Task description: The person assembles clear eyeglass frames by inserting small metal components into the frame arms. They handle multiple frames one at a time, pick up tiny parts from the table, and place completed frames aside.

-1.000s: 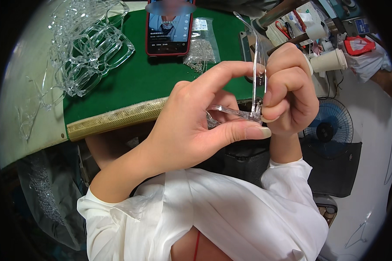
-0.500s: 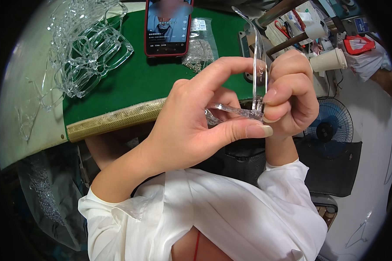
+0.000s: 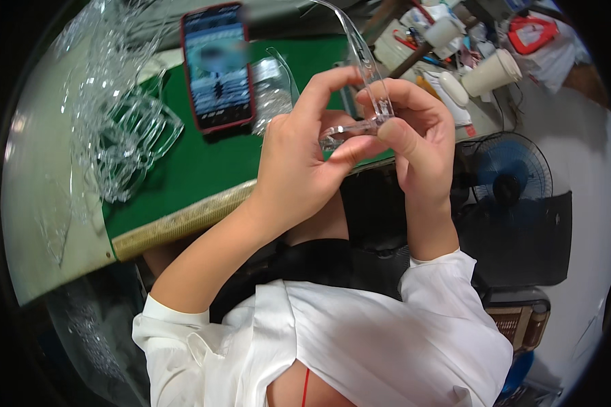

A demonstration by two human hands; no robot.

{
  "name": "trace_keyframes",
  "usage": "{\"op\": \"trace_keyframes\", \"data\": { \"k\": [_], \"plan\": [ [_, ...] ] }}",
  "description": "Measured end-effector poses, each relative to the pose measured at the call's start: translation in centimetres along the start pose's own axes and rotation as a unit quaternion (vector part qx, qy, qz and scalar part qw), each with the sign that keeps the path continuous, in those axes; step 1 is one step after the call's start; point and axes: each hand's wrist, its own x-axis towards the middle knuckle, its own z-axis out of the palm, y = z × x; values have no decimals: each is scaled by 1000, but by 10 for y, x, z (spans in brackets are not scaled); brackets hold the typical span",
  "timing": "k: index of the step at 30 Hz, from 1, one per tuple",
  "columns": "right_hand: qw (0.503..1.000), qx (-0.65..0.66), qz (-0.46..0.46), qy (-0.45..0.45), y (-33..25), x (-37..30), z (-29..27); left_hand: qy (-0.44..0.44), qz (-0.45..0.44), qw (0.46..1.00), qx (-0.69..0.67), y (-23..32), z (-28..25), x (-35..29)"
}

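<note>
Both hands hold one clear plastic glasses frame over the table's front edge. My left hand is closed round the front part of it, thumb below and index finger curled above. At the hinge corner my right hand pinches it between thumb and fingers. One long temple arm rises from that corner, up and to the left. My fingers hide much of the lens rims. A heap of similar clear frames lies at the left on the green mat.
A red-cased phone shows a lit screen, with a clear plastic bag beside it. A gold strip edges the table. At right are a white cup, a red-and-white bag, a fan and a black seat.
Both hands and the glasses frame have moved up and left in the picture. The right thumb now presses the hinge corner, where curled fingers were before. The view has shifted a little.
</note>
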Motion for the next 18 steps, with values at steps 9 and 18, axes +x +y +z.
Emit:
{"op": "trace_keyframes", "data": {
  "k": [9,18],
  "plan": [
    [994,-65,-40,78,-10,30,-82,-17,25,999,-34,-37,57,55],
    [945,-114,-149,267,-35,45,-138,-4,8,1000,-9,-44,90,91]
  ]
}}
